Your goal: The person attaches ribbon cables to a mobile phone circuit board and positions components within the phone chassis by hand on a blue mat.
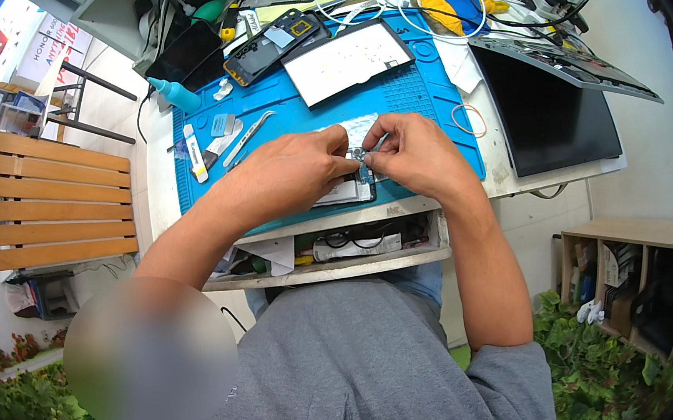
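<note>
An opened phone (347,194) lies on the blue work mat (292,109), its circuit board (365,188) showing on the right side. Over its upper part my left hand (296,165) is closed, thumb and fingertips pressed together at the board. From the other side my right hand (420,155) meets it with thumb and forefinger in a pinch. The fingertips of both hands nearly touch, and whatever small part they hold is hidden. Left of my left hand lie tweezers (250,137) and a white and yellow tool (195,152).
Behind the hands sit a white flat panel (348,60) and a dark phone frame (271,48). A light-blue bottle (174,94) lies at the mat's left edge. At the right stands an opened laptop (559,111); a rubber band (469,119) lies nearby. An open drawer (381,259) juts out below.
</note>
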Motion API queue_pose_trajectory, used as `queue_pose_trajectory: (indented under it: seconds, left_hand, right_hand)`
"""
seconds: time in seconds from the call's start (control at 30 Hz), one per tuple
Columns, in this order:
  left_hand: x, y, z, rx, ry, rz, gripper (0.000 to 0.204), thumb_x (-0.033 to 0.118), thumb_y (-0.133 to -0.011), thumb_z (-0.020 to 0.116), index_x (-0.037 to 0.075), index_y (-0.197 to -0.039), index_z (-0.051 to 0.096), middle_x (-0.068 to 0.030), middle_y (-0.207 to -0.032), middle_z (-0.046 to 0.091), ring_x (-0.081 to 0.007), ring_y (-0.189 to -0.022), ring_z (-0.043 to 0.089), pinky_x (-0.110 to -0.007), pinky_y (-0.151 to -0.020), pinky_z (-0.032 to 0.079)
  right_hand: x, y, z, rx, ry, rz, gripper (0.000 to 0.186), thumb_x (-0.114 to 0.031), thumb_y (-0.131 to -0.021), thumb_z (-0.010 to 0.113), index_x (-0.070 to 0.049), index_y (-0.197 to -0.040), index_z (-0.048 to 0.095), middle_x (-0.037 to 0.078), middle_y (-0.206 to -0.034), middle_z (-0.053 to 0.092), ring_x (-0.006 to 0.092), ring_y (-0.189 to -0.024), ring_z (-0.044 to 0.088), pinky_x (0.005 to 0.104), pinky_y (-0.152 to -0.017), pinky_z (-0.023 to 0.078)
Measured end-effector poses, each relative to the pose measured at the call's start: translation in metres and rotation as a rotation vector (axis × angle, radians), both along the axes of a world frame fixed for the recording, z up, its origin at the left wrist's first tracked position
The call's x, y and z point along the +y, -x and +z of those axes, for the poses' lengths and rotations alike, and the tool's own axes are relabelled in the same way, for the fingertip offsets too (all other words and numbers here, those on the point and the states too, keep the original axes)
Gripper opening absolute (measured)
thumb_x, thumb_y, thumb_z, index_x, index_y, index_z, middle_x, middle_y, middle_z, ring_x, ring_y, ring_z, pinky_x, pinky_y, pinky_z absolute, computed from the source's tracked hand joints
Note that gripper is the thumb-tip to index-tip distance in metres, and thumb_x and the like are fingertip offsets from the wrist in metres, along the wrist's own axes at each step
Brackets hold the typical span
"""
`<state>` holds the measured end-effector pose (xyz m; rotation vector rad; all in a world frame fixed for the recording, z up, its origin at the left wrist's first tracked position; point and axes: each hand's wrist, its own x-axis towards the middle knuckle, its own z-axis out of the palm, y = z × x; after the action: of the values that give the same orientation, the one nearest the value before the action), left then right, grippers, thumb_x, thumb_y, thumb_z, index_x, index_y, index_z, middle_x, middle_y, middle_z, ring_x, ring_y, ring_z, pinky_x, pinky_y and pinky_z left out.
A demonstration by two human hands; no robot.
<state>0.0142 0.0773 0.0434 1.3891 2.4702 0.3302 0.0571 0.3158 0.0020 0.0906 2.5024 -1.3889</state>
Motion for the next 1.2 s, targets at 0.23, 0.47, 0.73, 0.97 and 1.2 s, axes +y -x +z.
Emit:
queue_pose_trajectory:
  seconds: [0.23,0.47,0.73,0.97,1.2]
  left_hand:
    - [-0.007,-0.003,0.002,-0.018,-0.046,0.006,0.038,0.012,-0.102,0.081,0.019,-0.14,0.086,-0.0102,-0.128,0.074,-0.0333,-0.107,0.078,-0.047,-0.092,0.063]
    - [-0.016,0.001,0.001,-0.009,-0.017,-0.03,0.058,0.0,-0.096,0.08,0.025,-0.148,0.082,-0.0083,-0.134,0.072,-0.0317,-0.112,0.077,-0.046,-0.094,0.064]
    - [-0.016,0.006,0.004,0.048,0.06,-0.07,0.067,-0.003,-0.093,0.079,0.03,-0.151,0.08,-0.0083,-0.134,0.074,-0.0309,-0.115,0.077,-0.044,-0.092,0.066]
    - [-0.011,0.008,0.008,0.095,0.092,-0.101,0.066,-0.001,-0.093,0.08,0.031,-0.15,0.08,-0.0071,-0.134,0.075,-0.0294,-0.115,0.077,-0.043,-0.089,0.066]
    - [0.0,0.01,0.019,0.073,0.136,-0.112,0.062,0.0,-0.092,0.08,0.028,-0.147,0.081,-0.0071,-0.13,0.074,-0.0296,-0.113,0.077,-0.043,-0.087,0.066]
  right_hand:
    - [0.003,-0.006,-0.017,0.102,0.069,-0.008,0.022,-0.004,-0.098,0.074,0.005,-0.116,0.083,0.012,-0.087,0.083,0.0168,-0.079,0.077,0.0355,-0.072,0.059]
    - [-0.001,-0.017,-0.017,0.143,0.059,-0.037,0.025,-0.004,-0.102,0.068,0.005,-0.12,0.083,0.016,-0.091,0.084,0.0214,-0.081,0.081,0.0367,-0.074,0.061]
    - [-0.003,-0.027,-0.015,0.218,0.064,-0.062,0.026,-0.007,-0.105,0.066,0.004,-0.121,0.083,0.02,-0.089,0.082,0.0283,-0.08,0.081,0.0417,-0.074,0.06]
    - [-0.001,-0.031,-0.012,0.197,0.091,-0.07,0.025,-0.009,-0.106,0.063,0.001,-0.114,0.084,0.026,-0.1,0.083,0.0466,-0.098,0.08,0.0568,-0.095,0.062]
    - [0.0,-0.03,-0.023,0.282,0.076,-0.054,0.019,-0.008,-0.106,0.067,0.002,-0.115,0.08,0.023,-0.095,0.082,0.0423,-0.086,0.08,0.0499,-0.08,0.061]
